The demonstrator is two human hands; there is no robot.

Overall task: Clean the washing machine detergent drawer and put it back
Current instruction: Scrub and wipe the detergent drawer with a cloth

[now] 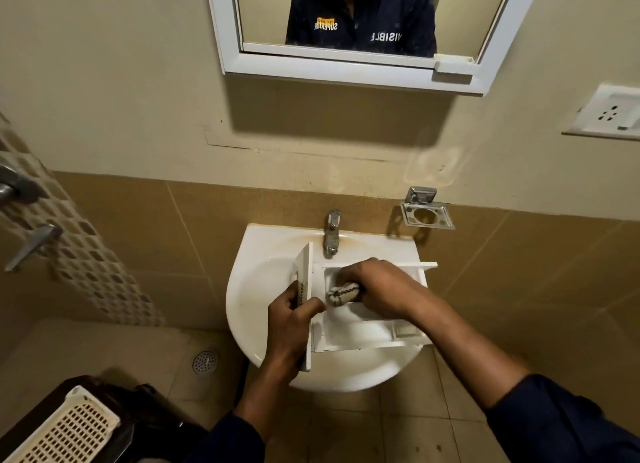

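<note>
The white detergent drawer [360,334] lies across the white wash basin [263,272], its front panel standing up at the left. My left hand [291,320] grips that front panel from the near side. My right hand [377,286] reaches into a drawer compartment and holds a bunched, striped cloth [343,294] pressed against the inside. The compartment floor under the hand is hidden.
A chrome tap [332,232] stands at the basin's back, just beyond the drawer. A metal soap holder [427,213] is on the wall to the right, a mirror [363,29] above. A floor drain [205,361] and a dark bin with a cream lattice lid [69,428] sit lower left.
</note>
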